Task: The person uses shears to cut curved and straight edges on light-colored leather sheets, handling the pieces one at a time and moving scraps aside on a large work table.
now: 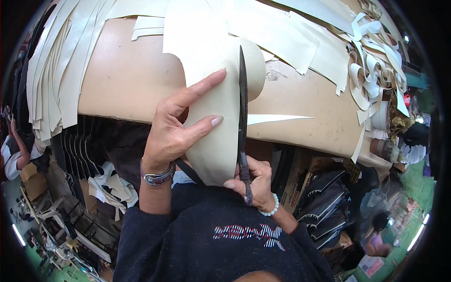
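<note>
Cutting, apparently: the right hand [256,182] grips shears [243,94] along the edge of the sheet [211,127], which overhangs the table [122,84]; the left hand [173,129] spreads thumb and forefinger upon it, any grip beneath hidden. The next stroke likely calls for steady tension.

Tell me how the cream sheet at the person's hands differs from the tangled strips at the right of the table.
The cream sheet is broad, while the tangled strips are narrow. The cream sheet is steadied by the left hand, with the dark scissors along it; the tangled strips lie loose, untouched by either hand. The tangled strips twist into loops, whereas the cream sheet is mostly smooth. Both are pale.
</note>
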`<state>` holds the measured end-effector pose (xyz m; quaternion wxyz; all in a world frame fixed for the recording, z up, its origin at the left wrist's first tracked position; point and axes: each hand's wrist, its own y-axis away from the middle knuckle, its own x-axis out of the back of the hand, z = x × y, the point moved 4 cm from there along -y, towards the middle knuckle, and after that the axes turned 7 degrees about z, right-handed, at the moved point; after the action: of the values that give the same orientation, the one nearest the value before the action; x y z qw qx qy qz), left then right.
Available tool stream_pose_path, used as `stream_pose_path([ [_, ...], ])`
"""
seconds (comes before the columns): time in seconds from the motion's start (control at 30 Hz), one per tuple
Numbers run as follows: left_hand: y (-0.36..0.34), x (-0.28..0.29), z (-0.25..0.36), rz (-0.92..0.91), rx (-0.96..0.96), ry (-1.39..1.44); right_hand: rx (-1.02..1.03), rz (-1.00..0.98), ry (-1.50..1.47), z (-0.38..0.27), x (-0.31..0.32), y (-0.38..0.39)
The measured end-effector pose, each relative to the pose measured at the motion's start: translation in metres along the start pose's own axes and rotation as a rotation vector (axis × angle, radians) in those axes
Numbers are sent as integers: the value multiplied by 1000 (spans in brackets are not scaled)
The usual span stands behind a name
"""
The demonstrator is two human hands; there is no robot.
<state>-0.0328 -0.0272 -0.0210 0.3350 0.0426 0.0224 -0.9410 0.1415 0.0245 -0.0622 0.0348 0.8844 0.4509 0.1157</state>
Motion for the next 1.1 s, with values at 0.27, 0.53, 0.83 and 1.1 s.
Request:
stream_pose_path([
  [0.27, 2, 2, -2, -14, -29, -53, -7, 13, 40, 0, 2, 4],
  [0.53, 7, 3, -5, -31, 11, -48, 30, 32, 51, 6, 2, 10],
  [0.83, -23, 9, -10, 78, 65, 74, -68, 26, 58, 13, 7, 23],
  [1.1, -13, -7, -2, 45, -68, 35, 17, 27, 53, 9, 9, 20],
])
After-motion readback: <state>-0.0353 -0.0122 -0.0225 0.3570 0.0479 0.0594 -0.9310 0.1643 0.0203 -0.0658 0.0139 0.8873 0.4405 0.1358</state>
